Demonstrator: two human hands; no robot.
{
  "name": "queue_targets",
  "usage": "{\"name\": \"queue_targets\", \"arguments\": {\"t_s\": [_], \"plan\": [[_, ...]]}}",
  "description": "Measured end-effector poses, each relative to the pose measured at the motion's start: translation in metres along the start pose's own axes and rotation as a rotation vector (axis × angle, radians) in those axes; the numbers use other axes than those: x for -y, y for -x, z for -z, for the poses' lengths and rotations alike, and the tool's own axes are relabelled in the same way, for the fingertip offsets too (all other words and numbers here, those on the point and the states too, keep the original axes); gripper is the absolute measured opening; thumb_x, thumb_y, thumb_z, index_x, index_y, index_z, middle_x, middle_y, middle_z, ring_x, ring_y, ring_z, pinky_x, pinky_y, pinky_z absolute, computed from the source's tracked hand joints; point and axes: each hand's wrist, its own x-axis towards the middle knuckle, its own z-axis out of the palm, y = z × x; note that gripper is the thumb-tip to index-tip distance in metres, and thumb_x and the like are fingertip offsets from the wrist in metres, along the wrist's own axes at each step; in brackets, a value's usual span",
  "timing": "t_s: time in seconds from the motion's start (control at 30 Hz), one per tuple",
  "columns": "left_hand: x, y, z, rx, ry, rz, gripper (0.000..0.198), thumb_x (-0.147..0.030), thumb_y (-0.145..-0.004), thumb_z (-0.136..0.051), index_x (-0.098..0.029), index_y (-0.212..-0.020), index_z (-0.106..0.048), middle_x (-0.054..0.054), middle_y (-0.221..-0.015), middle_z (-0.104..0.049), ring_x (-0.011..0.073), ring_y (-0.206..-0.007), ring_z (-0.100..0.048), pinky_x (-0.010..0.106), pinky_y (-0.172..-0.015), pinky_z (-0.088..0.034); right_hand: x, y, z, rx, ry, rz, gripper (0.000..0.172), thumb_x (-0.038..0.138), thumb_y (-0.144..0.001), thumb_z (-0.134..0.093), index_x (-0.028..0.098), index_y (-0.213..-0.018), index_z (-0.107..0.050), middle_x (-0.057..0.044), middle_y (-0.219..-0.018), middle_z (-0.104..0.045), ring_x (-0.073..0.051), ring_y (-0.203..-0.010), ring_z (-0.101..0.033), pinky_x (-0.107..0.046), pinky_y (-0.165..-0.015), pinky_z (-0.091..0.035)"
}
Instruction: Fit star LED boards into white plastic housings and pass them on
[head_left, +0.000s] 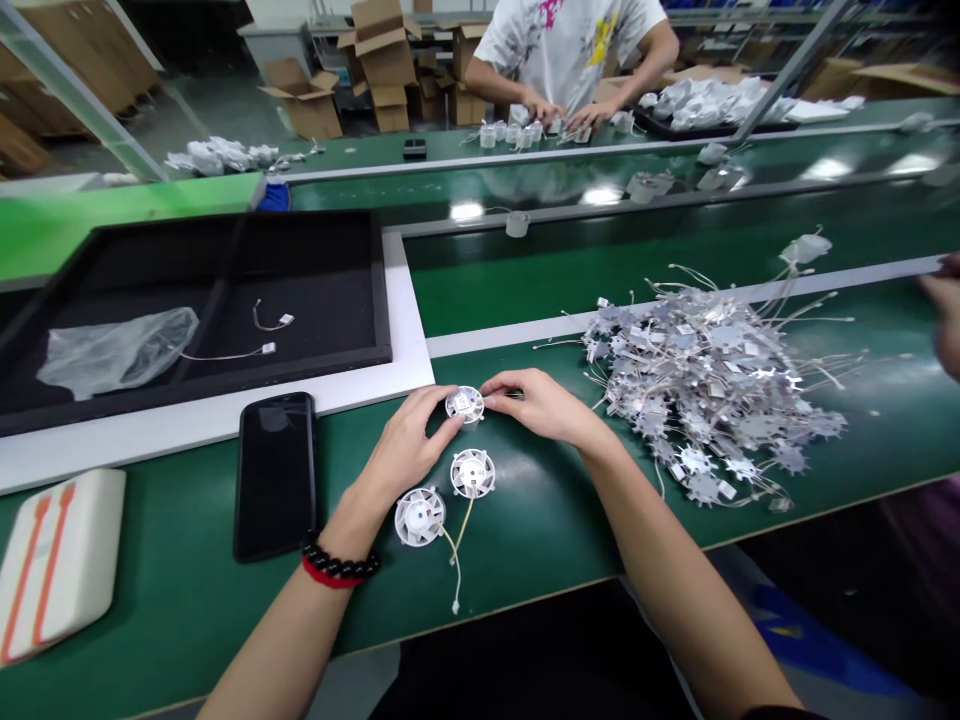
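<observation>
Your left hand [405,448] and right hand [541,405] pinch a light, probably brittle white plastic disc [465,405] at its rim; hold it there.

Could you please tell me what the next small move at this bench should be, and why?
Probably set the labelled white disc down beside the two similar discs, since the left hand and right hand both hold it and those lie just below.

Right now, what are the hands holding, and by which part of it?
The left hand and right hand hold a small round white disc between them, by its opposite edges.
</observation>
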Motion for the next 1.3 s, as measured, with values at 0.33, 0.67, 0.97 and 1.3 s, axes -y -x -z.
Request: {"name": "queue_targets", "arguments": {"t_s": [0.33, 0.67, 0.97, 1.3], "plan": [[0.003, 0.001, 0.001, 0.043, -0.003, 0.005, 0.03, -0.033, -0.102, -0.055, -0.029, -0.13, -0.063, 0.007, -0.131, -0.062, 0.024, -0.122, -0.061, 0.046, -0.11, -0.049, -0.004, 0.004, 0.001, -0.009, 0.305, 0.143, 0.02, 0.021, -0.092, -0.062, 0.028, -0.09, -0.08, -0.005, -0.092, -0.078, -0.028, -0.087, -0.068, -0.04, -0.081, -0.045], [0.003, 0.003, 0.0, 0.089, -0.071, -0.032, 0.035, -0.035, -0.1, -0.059, -0.03, -0.135, -0.06, 0.009, -0.146, -0.052, 0.0293, -0.13, -0.056, 0.051, -0.111, -0.047, 0.003, 0.006, -0.005, 0.01, 0.588, 0.307, 0.018, 0.022, -0.099, -0.056, 0.022, -0.097, -0.074, -0.007, -0.089, -0.075, -0.024, -0.083, -0.064, -0.036, -0.079, -0.04], [0.005, 0.004, 0.006, 0.035, -0.161, -0.11, 0.032, -0.035, -0.1, -0.058, -0.027, -0.131, -0.065, 0.013, -0.143, -0.055, 0.0332, -0.13, -0.055, 0.057, -0.109, -0.047, 0.016, 0.009, -0.012, 0.018, 0.797, 0.331, 0.018, 0.016, -0.098, -0.056, 0.016, -0.092, -0.073, -0.009, -0.087, -0.075, -0.022, -0.086, -0.062, -0.034, -0.079, -0.033], [-0.003, 0.003, 0.014, -0.139, -0.125, -0.171, 0.029, -0.025, -0.101, -0.055, -0.02, -0.129, -0.063, 0.012, -0.131, -0.062, 0.0238, -0.122, -0.061, 0.041, -0.108, -0.05, -0.015, -0.002, 0.01, -0.327, 0.887, 0.098, 0.034, 0.014, -0.097, -0.05, 0.014, -0.127, -0.067, -0.016, -0.132, -0.066, -0.03, -0.127, -0.054, -0.047, -0.109, -0.03]]}}
